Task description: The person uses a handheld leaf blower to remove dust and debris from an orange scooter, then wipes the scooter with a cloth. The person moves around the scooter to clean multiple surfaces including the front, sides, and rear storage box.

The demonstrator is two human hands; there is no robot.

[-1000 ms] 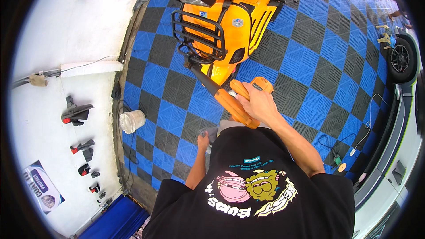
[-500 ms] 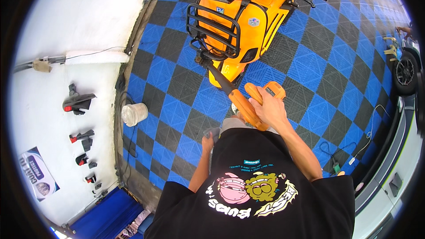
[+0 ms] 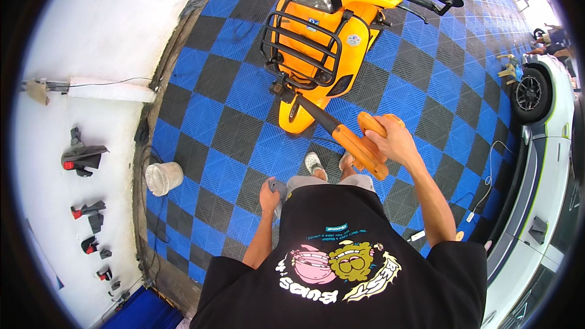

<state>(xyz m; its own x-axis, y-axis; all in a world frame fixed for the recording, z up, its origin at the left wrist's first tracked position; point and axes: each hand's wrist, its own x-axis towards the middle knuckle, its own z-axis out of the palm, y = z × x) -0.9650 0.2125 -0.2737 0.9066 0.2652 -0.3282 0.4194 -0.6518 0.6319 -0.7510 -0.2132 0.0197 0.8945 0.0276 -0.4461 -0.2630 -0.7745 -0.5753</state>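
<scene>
My right hand (image 3: 395, 141) is closed round the handle of an orange blower (image 3: 348, 144) with a long black nozzle (image 3: 317, 114). That nozzle points forward and left, toward the front fender of a yellow scooter (image 3: 352, 42). Its tip overlaps the fender and the area below the black front rack (image 3: 304, 44); whether they touch I cannot tell. Down by my left thigh, my left hand (image 3: 268, 198) grips a grey cloth (image 3: 279, 188).
Blue and black floor tiles (image 3: 234, 109) lie under everything. A whitish bucket (image 3: 164, 178) stands by the white wall at left. Several grey and red fixtures hang there. Along the right side is a white car (image 3: 551, 164); a white cable (image 3: 491, 173) runs on the floor beside it.
My view has shifted, with more of the scooter's headlamp and my shoes showing. The blower has moved right and its nozzle sits lower beside the fender. Both hands keep their grip.
</scene>
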